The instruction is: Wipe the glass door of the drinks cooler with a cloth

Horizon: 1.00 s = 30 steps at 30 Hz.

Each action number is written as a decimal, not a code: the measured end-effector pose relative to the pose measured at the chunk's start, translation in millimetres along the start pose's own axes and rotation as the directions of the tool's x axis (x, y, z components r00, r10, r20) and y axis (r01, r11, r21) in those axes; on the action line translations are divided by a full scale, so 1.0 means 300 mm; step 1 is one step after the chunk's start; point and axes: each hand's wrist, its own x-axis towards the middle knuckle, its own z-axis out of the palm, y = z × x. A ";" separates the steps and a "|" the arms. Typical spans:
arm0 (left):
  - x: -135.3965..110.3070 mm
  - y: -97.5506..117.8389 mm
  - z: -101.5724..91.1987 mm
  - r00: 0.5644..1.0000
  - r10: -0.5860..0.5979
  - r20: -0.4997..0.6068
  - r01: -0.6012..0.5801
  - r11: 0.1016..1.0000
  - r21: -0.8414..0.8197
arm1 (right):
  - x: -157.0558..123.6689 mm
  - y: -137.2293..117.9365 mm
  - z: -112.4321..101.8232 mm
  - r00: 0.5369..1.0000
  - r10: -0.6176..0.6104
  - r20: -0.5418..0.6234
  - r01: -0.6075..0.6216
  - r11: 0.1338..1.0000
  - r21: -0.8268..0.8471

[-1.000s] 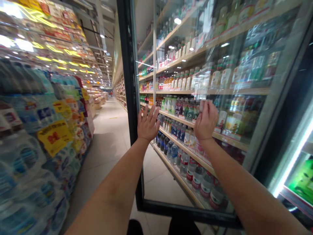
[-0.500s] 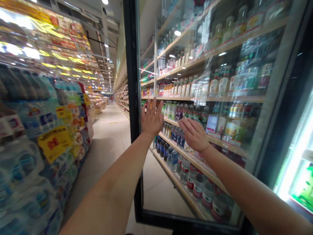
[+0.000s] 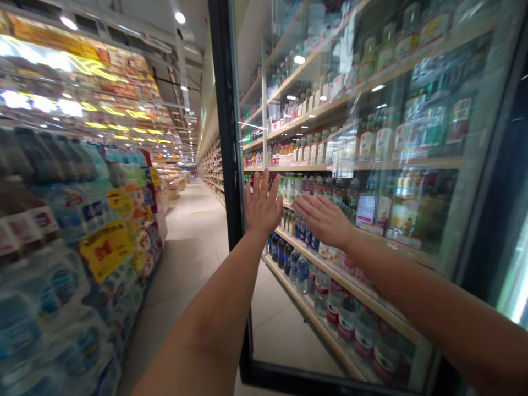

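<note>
My left hand (image 3: 263, 206) lies with spread fingers against the glass door (image 3: 284, 335), near its black left frame (image 3: 225, 110). Further right, my right hand (image 3: 324, 219) is stretched out flat at the same pane, its fingers close together and pointing left. Its palm is hidden, so I cannot see whether anything thin lies under it. The door stands swung out, and bottles on shelves (image 3: 322, 261) show in the glass.
Stacked packs of bottled water (image 3: 45, 297) with a yellow price sign (image 3: 106, 250) stand on the left. A tiled aisle (image 3: 193, 231) runs away between them and the door. At the far right edge a bright strip of light (image 3: 513, 280) shows.
The view has shifted slightly, so the scene sits further right. My right hand has slid a little left across the pane, closer to my left hand, and its fingers lie straighter. A pale bit at its fingertips no longer shows.
</note>
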 end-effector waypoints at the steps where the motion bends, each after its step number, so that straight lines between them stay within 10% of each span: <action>1: 0.000 -0.001 0.002 1.000 -0.001 0.002 0.001 1.000 -0.011 | -0.003 0.008 -0.005 0.999 -0.037 0.022 0.037 0.999 0.003; 8: 0.000 0.004 0.001 1.000 -0.026 0.010 0.026 0.999 -0.022 | 0.021 0.096 -0.024 0.851 0.488 -0.193 -0.505 0.862 -0.049; 12: 0.001 0.006 -0.001 1.000 -0.025 0.005 0.025 0.998 -0.052 | 0.001 0.091 -0.031 0.989 0.138 0.059 -0.139 0.990 0.014; 16: 0.001 0.005 -0.004 1.000 -0.027 0.011 0.027 0.996 -0.089 | -0.004 0.169 -0.065 0.960 -0.193 0.202 0.176 0.979 0.100; 19: 0.001 0.005 -0.005 0.999 -0.029 0.017 0.031 0.995 -0.094 | 0.010 0.232 -0.077 0.990 0.114 0.081 -0.116 0.993 0.016; 23: 0.001 0.006 -0.007 0.999 -0.033 0.023 0.035 0.997 -0.062 | 0.015 0.238 -0.056 0.797 0.560 -0.228 -0.578 0.816 -0.014; 27: 0.000 0.008 -0.010 0.999 -0.030 0.024 0.031 0.998 -0.062 | -0.004 0.204 -0.044 0.991 0.137 -0.002 -0.137 0.990 0.025; 30: 0.000 0.009 -0.010 0.999 -0.037 0.020 0.038 0.997 -0.074 | -0.019 0.186 -0.048 0.942 -0.299 0.151 0.277 0.949 0.150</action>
